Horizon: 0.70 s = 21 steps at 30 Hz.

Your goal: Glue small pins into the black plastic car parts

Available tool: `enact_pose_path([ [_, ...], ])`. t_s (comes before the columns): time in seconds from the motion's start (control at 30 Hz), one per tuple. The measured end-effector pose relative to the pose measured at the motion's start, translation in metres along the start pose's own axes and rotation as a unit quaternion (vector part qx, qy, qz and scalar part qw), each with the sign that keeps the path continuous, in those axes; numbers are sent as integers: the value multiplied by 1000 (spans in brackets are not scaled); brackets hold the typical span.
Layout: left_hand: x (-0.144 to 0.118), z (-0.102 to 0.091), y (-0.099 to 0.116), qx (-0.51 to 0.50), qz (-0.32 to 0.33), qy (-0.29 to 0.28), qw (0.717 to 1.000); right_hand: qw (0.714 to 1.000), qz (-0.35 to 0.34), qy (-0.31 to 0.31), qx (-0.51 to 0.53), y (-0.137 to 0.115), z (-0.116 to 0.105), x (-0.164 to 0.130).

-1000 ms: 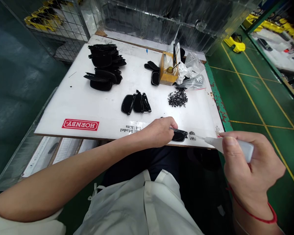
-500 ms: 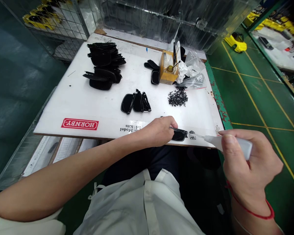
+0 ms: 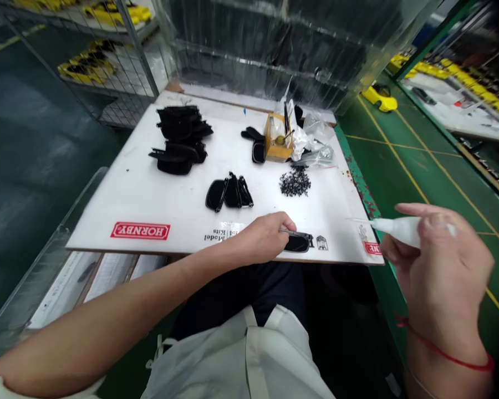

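My left hand (image 3: 270, 235) is closed on one end of a flat black plastic part (image 3: 298, 243), held low at the front edge of the white board (image 3: 249, 160). In my right hand (image 3: 444, 260) is a white squeeze bottle (image 3: 401, 230) with a long thin nozzle pointing left. The nozzle tip is apart from the black part. A few similar black parts (image 3: 229, 192) lie fanned out beyond my left hand. Behind the black part is a heap of small black pieces (image 3: 295, 182), too small to name.
Stacks of black parts (image 3: 181, 138) stand at the back left. A small wooden box (image 3: 278, 145) with tools sits at the back right beside clear plastic bags (image 3: 319, 138). Wire shelving (image 3: 128, 61) holds yellow model cars on the left. One yellow car (image 3: 380, 98) is at the right.
My right hand has drawn the bottle away to the right, so its nozzle is farther from the black part. My left hand keeps its hold. The camera view has tilted up.
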<state>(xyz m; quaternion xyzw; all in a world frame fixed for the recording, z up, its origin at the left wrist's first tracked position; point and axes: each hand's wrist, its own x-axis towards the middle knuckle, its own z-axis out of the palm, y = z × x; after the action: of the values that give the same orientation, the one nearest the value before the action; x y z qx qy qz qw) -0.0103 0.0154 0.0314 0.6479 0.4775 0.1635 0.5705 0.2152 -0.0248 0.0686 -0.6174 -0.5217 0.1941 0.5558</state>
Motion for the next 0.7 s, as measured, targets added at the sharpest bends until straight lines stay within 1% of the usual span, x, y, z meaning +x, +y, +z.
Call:
enact_pose_path([
  [0.03,-1,-1,0,-11,2,3,1000,998,41,-24,45,5,3,9],
  [0.1,-4,-3,-3,-60,-3,6,998,988,104,-65,91,13,12,28],
  [0.13,-5,-4,-5,-98,-13,5,995,985,118,-82,94,16,18,37],
  [0.2,-6,-7,-10,-171,-30,6,985,982,120,-116,87,19,34,53],
  [0.23,-7,-9,-11,-196,-39,10,980,981,108,-136,84,20,44,60],
  [0.3,-8,-11,-13,-226,-57,14,972,980,61,-175,72,21,67,74],
  [0.37,-9,-13,-14,-252,-66,21,965,981,-1,-188,42,23,91,88],
  [0.4,-10,-13,-14,-263,-67,27,962,985,-30,-168,13,24,102,95],
  [0.5,-10,-12,-16,-274,-62,42,959,989,-75,-127,-21,28,134,116],
  [0.6,-9,-9,-19,-272,-53,53,959,983,-117,-125,-60,26,158,129],
  [0.7,-8,-8,-20,-276,-56,67,957,976,-146,-127,-95,22,172,133],
])
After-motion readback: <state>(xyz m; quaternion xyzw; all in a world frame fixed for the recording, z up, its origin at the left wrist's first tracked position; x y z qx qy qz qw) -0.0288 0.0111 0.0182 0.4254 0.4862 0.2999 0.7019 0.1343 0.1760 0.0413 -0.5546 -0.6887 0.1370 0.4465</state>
